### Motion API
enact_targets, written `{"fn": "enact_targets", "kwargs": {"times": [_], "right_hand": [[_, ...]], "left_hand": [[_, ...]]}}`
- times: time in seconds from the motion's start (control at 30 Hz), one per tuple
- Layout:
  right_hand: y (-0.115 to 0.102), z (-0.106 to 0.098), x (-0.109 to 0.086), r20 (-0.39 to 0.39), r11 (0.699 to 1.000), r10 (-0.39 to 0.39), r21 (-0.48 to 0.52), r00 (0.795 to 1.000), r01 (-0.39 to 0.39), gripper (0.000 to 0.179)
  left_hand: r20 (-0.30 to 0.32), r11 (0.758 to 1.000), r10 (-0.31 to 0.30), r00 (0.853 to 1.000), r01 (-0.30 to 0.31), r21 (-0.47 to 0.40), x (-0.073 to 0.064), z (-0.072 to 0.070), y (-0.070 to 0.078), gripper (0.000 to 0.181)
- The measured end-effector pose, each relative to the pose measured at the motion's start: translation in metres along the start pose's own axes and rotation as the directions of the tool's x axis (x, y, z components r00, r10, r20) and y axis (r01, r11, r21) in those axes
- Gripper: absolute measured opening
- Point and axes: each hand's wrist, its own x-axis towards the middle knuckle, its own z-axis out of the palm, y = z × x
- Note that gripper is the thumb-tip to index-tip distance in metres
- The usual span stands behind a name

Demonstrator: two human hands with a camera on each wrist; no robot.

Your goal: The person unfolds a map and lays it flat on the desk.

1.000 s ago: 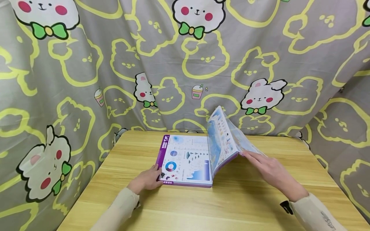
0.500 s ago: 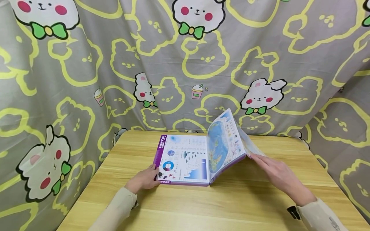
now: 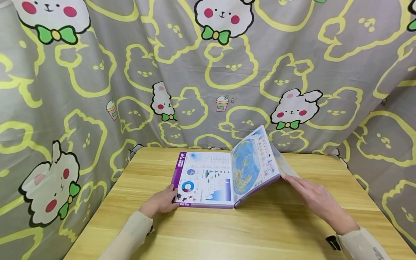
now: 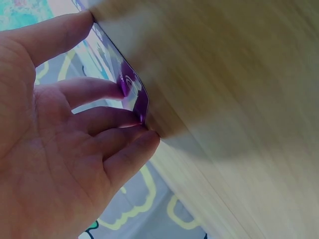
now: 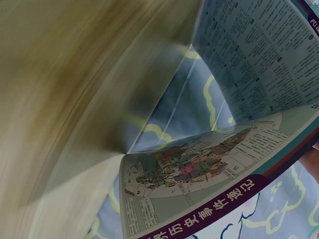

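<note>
A folding map chart with purple borders lies partly unfolded on the table. Its left panel, printed with diagrams, is flat; its right part, with a blue world map panel, stands tilted up. My left hand rests at the chart's near left corner. In the left wrist view that hand has its thumb and fingertips against the edge, palm visible. My right hand holds the raised part by its right edge. The right wrist view shows the panels' undersides, with a coloured map, and only a sliver of the hand.
The wooden table runs beneath the chart to a grey curtain printed with rabbits and yellow outlines. Curtain hangs at the back and along both sides. A thin layer of the chart slopes down behind the raised panel.
My right hand has moved right and slightly down, lowering the raised part to the right and showing more of the world map. The chart and my left hand have shifted slightly left.
</note>
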Motion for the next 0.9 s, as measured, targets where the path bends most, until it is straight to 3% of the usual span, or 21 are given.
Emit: {"fn": "enact_targets", "kwargs": {"times": [0.9], "right_hand": [[0.006, 0.003, -0.021, -0.011, 1.0, 0.011, 0.0, 1.0, -0.011, 0.045]], "left_hand": [[0.015, 1.0, -0.012, 1.0, 0.012, -0.008, -0.002, -0.005, -0.012, 0.065]]}}
